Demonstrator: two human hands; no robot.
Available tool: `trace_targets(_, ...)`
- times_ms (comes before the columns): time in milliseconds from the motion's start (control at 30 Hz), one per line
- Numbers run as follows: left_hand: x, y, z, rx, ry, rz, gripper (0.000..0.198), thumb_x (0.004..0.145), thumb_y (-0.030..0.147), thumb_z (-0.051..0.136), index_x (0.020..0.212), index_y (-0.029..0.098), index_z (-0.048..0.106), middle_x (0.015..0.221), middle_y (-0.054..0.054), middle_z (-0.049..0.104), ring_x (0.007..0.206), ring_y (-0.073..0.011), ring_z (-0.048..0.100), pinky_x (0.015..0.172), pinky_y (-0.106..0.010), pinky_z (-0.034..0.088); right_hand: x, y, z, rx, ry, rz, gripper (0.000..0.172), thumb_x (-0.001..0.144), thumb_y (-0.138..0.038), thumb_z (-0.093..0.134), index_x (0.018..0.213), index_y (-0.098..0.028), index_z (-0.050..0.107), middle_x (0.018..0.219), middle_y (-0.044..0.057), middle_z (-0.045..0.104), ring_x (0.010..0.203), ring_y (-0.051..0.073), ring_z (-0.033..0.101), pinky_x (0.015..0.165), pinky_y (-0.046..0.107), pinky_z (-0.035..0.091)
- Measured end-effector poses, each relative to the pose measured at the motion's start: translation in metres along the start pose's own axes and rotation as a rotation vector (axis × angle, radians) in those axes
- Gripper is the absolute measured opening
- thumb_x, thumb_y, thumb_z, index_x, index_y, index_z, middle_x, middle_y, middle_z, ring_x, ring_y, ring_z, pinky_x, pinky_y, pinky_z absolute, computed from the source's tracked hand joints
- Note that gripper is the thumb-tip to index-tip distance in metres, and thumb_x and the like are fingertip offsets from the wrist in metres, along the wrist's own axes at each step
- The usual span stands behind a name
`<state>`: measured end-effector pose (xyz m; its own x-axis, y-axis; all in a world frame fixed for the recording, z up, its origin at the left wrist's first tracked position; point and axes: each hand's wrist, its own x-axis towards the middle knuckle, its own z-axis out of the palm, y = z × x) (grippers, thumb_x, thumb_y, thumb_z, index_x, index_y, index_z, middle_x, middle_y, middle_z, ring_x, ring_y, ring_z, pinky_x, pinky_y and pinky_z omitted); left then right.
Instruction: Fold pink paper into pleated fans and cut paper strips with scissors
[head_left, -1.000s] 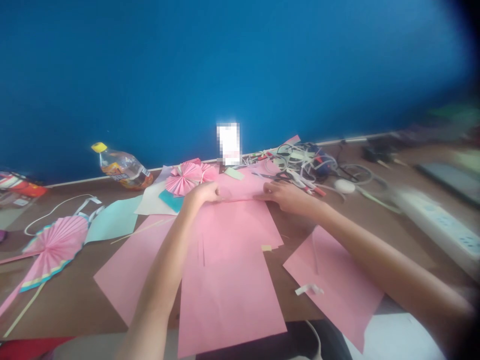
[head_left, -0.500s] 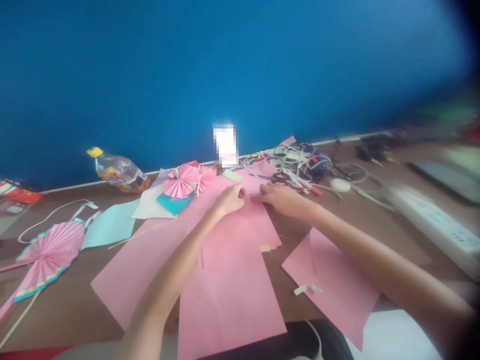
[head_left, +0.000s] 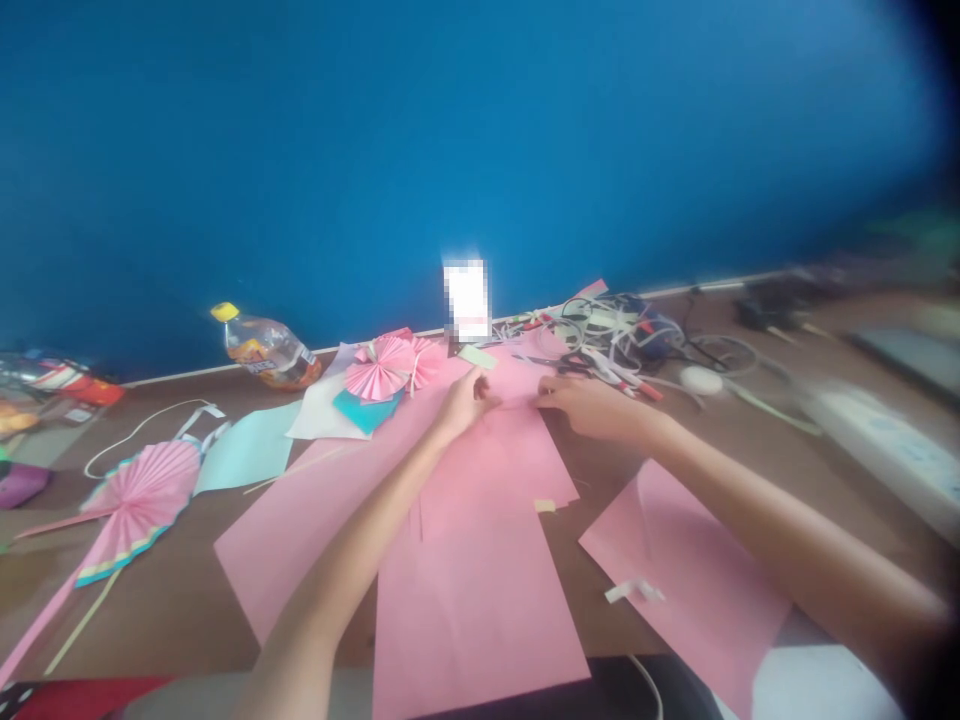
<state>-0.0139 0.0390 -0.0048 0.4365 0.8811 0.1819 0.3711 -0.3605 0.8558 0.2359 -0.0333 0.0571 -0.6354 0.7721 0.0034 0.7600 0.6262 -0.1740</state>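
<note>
A long pink paper sheet [head_left: 480, 570] lies on the brown table [head_left: 165, 600], running away from me. My left hand [head_left: 465, 400] and my right hand [head_left: 581, 405] both pinch its far end, fingertips closed on the paper, a short gap apart. A second pink sheet [head_left: 300, 520] lies under it to the left and a third [head_left: 690, 570] under my right forearm. Folded pink paper rosettes [head_left: 390, 365] sit just left of my left hand on a teal card.
A plastic bottle [head_left: 266, 348] lies on its side by the blue wall. A pink fan with a coloured edge [head_left: 135, 495] lies at left, beside a light blue sheet [head_left: 247, 450]. Tangled cables, scissors and pens [head_left: 615, 340] crowd the far right; a white power strip [head_left: 885, 450] lies beyond.
My left hand slid right along the paper's far end until it came close to my right hand. The view has shifted slightly.
</note>
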Motion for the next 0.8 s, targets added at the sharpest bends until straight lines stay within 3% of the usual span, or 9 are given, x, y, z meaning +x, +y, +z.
trace_targets(233,0.003,0.0,-0.007,-0.075,-0.107,0.035,0.025,0.076,0.03,0.07,0.091,0.016,0.055,0.082,-0.001,0.057,0.072,-0.0113,0.05,0.069,-0.023,0.042,0.001,-0.003,-0.005,0.054,-0.037,0.06,0.048,0.073,0.002,0.043,0.105,-0.02,0.071,0.101,0.009,0.059,0.091,0.019,0.058,0.07,0.027,0.036)
trace_targets(433,-0.002,0.011,-0.012,-0.082,-0.186,0.048,0.021,0.079,0.018,0.06,0.1,0.016,0.059,0.1,-0.007,0.063,0.086,-0.0142,0.057,0.079,-0.026,0.045,0.009,0.006,0.007,0.167,0.105,0.056,0.034,0.084,-0.007,0.043,0.1,-0.02,0.071,0.1,0.008,0.061,0.096,0.02,0.057,0.08,0.029,0.04)
trace_targets(633,-0.004,0.017,-0.017,-0.245,-0.146,-0.018,0.039,0.069,0.01,0.056,0.107,0.016,0.058,0.115,-0.01,0.063,0.108,-0.0178,0.058,0.09,-0.029,0.046,0.013,0.018,0.014,0.198,0.21,0.061,0.019,0.092,-0.018,0.049,0.1,-0.016,0.065,0.101,0.01,0.063,0.097,0.022,0.057,0.084,0.031,0.041)
trace_targets(800,-0.002,0.014,-0.019,-0.459,-0.039,-0.088,0.039,0.067,0.014,0.056,0.106,0.017,0.056,0.113,-0.009,0.065,0.108,-0.0178,0.06,0.095,-0.032,0.046,0.01,0.018,0.01,0.087,0.143,0.145,0.016,0.092,-0.028,0.054,0.093,-0.016,0.063,0.103,0.011,0.062,0.097,0.024,0.057,0.081,0.032,0.04)
